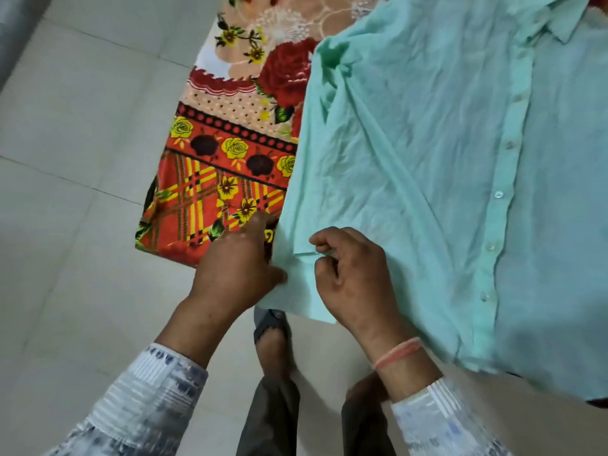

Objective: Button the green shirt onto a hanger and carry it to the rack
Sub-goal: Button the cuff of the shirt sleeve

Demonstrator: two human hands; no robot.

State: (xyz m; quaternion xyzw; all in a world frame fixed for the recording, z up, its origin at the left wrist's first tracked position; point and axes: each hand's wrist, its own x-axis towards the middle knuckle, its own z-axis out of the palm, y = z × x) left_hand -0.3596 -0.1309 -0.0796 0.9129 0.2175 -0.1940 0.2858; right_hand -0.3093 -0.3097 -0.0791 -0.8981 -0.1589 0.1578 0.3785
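The pale green shirt point(427, 153) lies spread flat on a bed, its button placket point(503, 179) running up the right side with several white buttons and its collar point(566, 24) at the top right. One sleeve runs down to the lower left, and its cuff point(299, 291) hangs over the bed edge. My left hand point(237, 268) grips the cuff's left edge, thumb on the fabric and index finger stretched out. My right hand point(355, 274) pinches the cuff's slit between thumb and fingers. No hanger is in view.
A red, orange and yellow floral blanket point(223, 166) covers the bed to the left of the shirt. Pale floor tiles point(72, 159) fill the left side. My foot in a sandal point(271, 337) stands below the cuff, close to the bed edge.
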